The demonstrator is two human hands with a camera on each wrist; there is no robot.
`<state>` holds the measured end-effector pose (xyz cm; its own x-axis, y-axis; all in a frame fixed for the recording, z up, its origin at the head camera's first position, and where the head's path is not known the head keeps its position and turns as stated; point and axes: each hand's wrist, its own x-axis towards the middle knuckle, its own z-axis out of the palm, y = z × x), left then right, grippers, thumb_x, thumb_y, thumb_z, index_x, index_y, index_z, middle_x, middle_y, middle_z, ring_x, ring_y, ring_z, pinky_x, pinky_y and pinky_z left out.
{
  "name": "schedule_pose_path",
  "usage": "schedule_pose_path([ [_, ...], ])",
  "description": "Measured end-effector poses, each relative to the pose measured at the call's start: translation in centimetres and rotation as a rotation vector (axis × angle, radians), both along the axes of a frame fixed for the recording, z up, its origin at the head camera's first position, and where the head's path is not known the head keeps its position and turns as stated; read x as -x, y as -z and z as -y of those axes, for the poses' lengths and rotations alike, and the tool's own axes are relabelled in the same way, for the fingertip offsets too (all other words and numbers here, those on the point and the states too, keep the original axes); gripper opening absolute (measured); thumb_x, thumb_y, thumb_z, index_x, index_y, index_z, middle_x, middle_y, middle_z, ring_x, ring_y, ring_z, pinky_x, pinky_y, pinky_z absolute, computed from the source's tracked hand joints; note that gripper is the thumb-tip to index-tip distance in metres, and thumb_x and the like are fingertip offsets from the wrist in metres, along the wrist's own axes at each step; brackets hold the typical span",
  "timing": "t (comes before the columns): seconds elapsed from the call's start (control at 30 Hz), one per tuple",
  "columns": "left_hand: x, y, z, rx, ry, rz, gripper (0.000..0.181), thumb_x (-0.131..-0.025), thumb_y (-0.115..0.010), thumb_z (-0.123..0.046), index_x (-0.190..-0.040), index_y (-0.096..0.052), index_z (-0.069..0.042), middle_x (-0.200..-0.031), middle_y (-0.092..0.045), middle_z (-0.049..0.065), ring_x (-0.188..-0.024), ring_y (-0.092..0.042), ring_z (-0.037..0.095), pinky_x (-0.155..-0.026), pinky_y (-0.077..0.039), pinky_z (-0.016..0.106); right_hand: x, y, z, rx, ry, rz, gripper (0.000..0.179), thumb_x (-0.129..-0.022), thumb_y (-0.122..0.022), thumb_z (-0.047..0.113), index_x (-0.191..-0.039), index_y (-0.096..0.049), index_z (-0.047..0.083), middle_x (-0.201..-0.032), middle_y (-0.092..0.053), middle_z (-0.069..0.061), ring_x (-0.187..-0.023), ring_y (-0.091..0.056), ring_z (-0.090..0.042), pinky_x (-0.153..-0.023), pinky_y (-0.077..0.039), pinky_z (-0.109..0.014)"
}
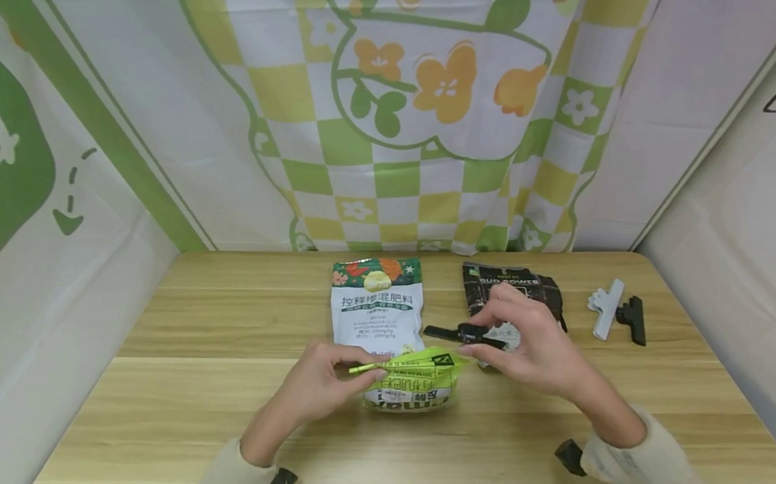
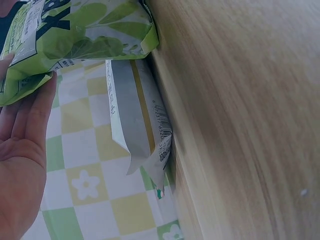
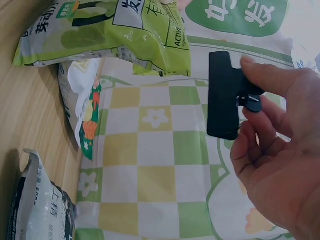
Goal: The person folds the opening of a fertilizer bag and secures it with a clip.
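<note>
A bright green fertilizer bag (image 1: 416, 384) stands at the middle of the table, its top folded over. My left hand (image 1: 320, 380) pinches the left end of the folded top. In the left wrist view, fingers of the left hand (image 2: 22, 150) lie against the green bag (image 2: 95, 30). My right hand (image 1: 535, 337) grips a black bag clip (image 1: 469, 333) by its handles, just above the bag's right end. In the right wrist view, the clip (image 3: 223, 95) is apart from the bag (image 3: 150, 40), and its wide bar faces the bag.
Behind the green bag lies a white fertilizer bag (image 1: 375, 315) with a dark green top. A black bag (image 1: 510, 274) sits at the back right, partly hidden by my right hand. Further right lie a white clip (image 1: 608, 310) and another black clip (image 1: 634, 321). Patterned cloth (image 1: 425, 193) borders the table's back.
</note>
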<state>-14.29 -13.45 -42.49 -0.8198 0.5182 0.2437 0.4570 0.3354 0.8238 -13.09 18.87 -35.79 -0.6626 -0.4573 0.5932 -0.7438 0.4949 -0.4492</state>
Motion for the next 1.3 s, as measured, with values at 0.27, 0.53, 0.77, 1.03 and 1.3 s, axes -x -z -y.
schedule_pose_path([
  [0.27,0.0,0.2,0.0,-0.007,-0.007,-0.03,0.008,-0.093,-0.082,-0.019,-0.1,-0.085,-0.016,-0.1,-0.084,0.003,-0.053,-0.042,-0.005,-0.047,-0.037,0.015,0.2,0.4,0.7,0.017,-0.056,-0.058,0.029,-0.072,-0.091,0.004,-0.09,-0.069,0.014,-0.082,-0.051,0.006,-0.084,-0.046,-0.008,-0.073,-0.045,-0.028],
  [0.53,0.0,0.3,0.1,-0.016,-0.011,-0.019,0.009,-0.093,-0.081,-0.02,-0.1,-0.085,-0.017,-0.1,-0.084,0.003,-0.052,-0.043,-0.005,-0.046,-0.038,0.015,0.2,0.4,1.5,0.008,-0.109,-0.044,0.025,-0.078,-0.089,0.009,-0.085,-0.066,0.014,-0.079,-0.045,0.007,-0.084,-0.04,-0.009,-0.078,-0.035,-0.023],
  [0.77,0.1,0.3,0.0,-0.012,-0.015,-0.034,0.009,-0.092,-0.082,-0.02,-0.1,-0.085,-0.017,-0.099,-0.084,0.002,-0.054,-0.047,-0.003,-0.048,-0.042,0.016,0.3,0.2,2.6,0.005,-0.229,-0.057,0.021,-0.079,-0.089,0.006,-0.087,-0.071,0.013,-0.075,-0.052,0.003,-0.078,-0.044,-0.01,-0.084,-0.043,-0.025],
  [1.03,0.1,0.2,-0.1,0.008,-0.027,-0.021,0.01,-0.092,-0.082,-0.022,-0.101,-0.084,-0.017,-0.098,-0.084,0.002,-0.058,-0.051,-0.002,-0.05,-0.044,0.017,0.6,-0.2,3.6,-0.09,-0.278,0.005,0.018,-0.083,-0.087,0.011,-0.081,-0.07,0.015,-0.073,-0.048,0.002,-0.078,-0.038,-0.005,-0.079,-0.038,-0.025],
  [1.3,0.1,0.1,0.0,0.023,-0.019,-0.023,0.013,-0.092,-0.082,-0.02,-0.103,-0.084,-0.014,-0.097,-0.084,0.003,-0.062,-0.054,-0.001,-0.054,-0.047,0.017,1.0,-0.8,4.9,-0.223,-0.252,0.129,0.026,-0.088,-0.084,0.02,-0.077,-0.061,0.017,-0.077,-0.048,0.005,-0.078,-0.042,-0.003,-0.11,-0.052,-0.045],
])
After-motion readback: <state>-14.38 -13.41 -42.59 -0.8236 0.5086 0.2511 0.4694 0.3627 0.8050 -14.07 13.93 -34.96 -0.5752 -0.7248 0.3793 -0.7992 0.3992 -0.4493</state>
